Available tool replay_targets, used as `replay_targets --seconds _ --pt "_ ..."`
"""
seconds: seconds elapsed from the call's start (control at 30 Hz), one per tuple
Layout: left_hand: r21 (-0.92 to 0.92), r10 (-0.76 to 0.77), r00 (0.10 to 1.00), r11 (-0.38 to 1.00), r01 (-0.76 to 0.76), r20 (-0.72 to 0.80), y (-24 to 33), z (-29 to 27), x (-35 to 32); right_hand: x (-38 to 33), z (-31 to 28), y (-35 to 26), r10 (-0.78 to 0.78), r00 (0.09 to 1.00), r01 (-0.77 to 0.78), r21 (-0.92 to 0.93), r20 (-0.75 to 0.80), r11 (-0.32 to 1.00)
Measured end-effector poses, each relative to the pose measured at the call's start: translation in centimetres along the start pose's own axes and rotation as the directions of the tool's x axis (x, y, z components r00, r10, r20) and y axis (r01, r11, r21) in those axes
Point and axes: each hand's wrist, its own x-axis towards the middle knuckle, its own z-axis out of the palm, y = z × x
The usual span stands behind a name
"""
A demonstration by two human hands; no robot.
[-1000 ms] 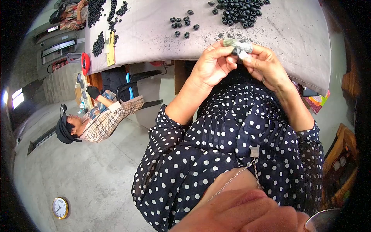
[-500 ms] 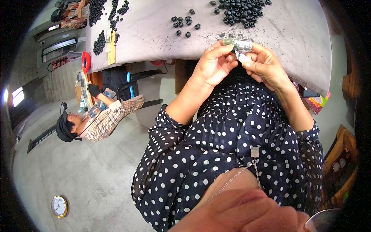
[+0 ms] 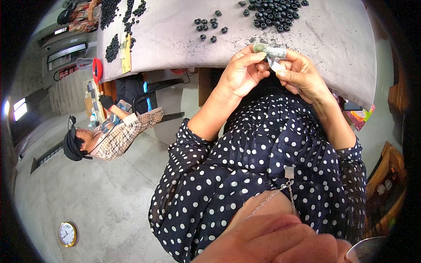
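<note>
Close together at the table's near edge, my two hands meet over my lap. My left hand (image 3: pixel 244 73) is closed, thumb and fingers pinching a small black piece (image 3: pixel 265 60) that is mostly hidden. A greenish wrap (image 3: pixel 260 47) covers its index finger. My right hand (image 3: pixel 304 75) pinches a small blade (image 3: pixel 274 64) with a whitish grip, its tip against or very near the black piece. Dirty grey tape (image 3: pixel 277 53) is wound around the right index finger. Beyond the hands lie a heap of small round black rubber parts (image 3: pixel 274 13) and a smaller loose group (image 3: pixel 205 25).
Black crumbs are scattered over the grey-covered table (image 3: pixel 166 26). More black parts (image 3: pixel 113 48) lie at the far left beside a yellow strip (image 3: pixel 126 59) and a red container (image 3: pixel 97 70). A co-worker in a plaid shirt (image 3: pixel 120 140) sits to the left. A colourful packet (image 3: pixel 362 117) is at right.
My left index finger has shifted slightly, so more of its greenish wrap shows. The blade tip has turned a little between my fingers. The heaps of parts have not moved.
</note>
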Motion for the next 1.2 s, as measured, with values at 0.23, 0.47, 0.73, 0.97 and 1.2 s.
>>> replay_targets --seconds 0.23,0.47,0.73,0.97,1.2 --pt "0.011 -0.009 1.0 1.0 0.009 0.017 -0.3 0.0 -0.2 0.3 -0.2 0.3 0.017 0.999 -0.018 -0.02 -0.05 1.0" --pt "0.731 0.577 0.814 0.526 -0.434 0.068 4.9 -2.0 1.4 -0.1 0.0 -0.2 -0.056 0.994 0.059 0.034 -0.089 0.998" --pt "0.88 0.709 0.569 -0.471 -0.058 0.417 12.0 -6.8 4.9 -0.2 -0.4 -0.5 -0.073 0.988 0.075 0.004 -0.136 0.997" --pt "0.903 0.595 0.689 -0.367 -0.225 0.414 7.6 -1.4 8.1 -0.2 -0.3 -0.9 -0.064 0.99 0.067 0.016 -0.129 0.998" --pt "0.913 0.48 0.8 -0.358 -0.196 0.36 7.8 -1.3 8.7 0.0 -0.3 -1.0 -0.077 0.991 0.081 0.038 -0.105 0.996"
